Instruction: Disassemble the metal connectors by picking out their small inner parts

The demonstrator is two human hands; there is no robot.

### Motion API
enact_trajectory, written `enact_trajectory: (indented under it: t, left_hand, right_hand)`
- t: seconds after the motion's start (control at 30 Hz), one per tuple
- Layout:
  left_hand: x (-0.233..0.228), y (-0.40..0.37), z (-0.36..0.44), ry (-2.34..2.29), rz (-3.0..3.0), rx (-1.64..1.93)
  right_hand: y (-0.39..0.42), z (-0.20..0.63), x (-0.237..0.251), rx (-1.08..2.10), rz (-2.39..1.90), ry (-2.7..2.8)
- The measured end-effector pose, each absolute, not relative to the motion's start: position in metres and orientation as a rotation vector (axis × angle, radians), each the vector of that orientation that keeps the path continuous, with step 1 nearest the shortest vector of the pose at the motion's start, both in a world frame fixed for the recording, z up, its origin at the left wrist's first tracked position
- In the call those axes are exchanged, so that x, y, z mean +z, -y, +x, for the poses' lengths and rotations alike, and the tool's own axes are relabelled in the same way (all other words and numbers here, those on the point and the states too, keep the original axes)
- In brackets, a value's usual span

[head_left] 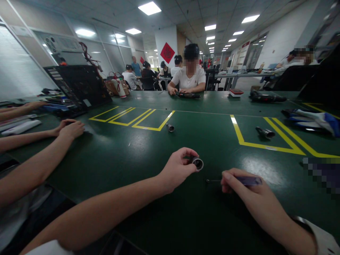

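Observation:
My left hand [177, 169] pinches a small round metal ring-shaped part [197, 163] just above the green table [127, 159]. My right hand [245, 191] grips a small screwdriver with a purple handle [249, 181]; its thin dark shaft points left toward the ring, with a short gap between tip and ring. Both hands hover close to the table's near middle.
A small metal cylinder [170, 128] lies beyond my hands by yellow tape boxes [138, 118]. A longer metal tube [265, 132] lies in the right yellow box. A neighbour's hands [69, 128] rest at left. A person in white [190, 76] sits opposite. A dark laptop [79, 86] stands far left.

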State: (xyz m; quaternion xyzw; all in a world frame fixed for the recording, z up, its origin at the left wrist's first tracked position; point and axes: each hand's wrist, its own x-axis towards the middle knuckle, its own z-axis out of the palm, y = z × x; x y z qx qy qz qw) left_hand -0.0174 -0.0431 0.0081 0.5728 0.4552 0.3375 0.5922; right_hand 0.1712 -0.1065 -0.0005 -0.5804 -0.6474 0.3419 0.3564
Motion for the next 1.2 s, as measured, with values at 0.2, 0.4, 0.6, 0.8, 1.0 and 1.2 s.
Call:
enact_trajectory:
  t: [0.2, 0.4, 0.6, 0.8, 1.0, 1.2]
  left_hand:
    - [0.006, 0.042, -0.016, -1.044, 1.34, 0.802]
    - [0.005, 0.042, -0.016, -1.024, 1.361, 0.816]
    - [0.005, 0.046, -0.013, -1.0, 1.356, 0.798]
    - [0.001, 0.05, -0.014, -0.954, 1.445, 0.782]
    - [-0.001, 0.052, -0.014, -0.931, 1.541, 0.795]
    - [-0.002, 0.051, -0.014, -0.993, 1.786, 0.856]
  right_hand:
    - [0.118, 0.167, -0.005, 0.382, -1.119, 2.065]
    - [0.124, 0.17, -0.003, 0.168, -0.928, 2.093]
    - [0.124, 0.17, -0.002, 0.071, -0.866, 2.143]
    - [0.121, 0.167, -0.004, 0.104, -0.918, 2.162]
    - [0.121, 0.165, -0.002, 0.094, -0.907, 2.196]
    - [0.122, 0.165, -0.002, 0.07, -0.891, 2.196]
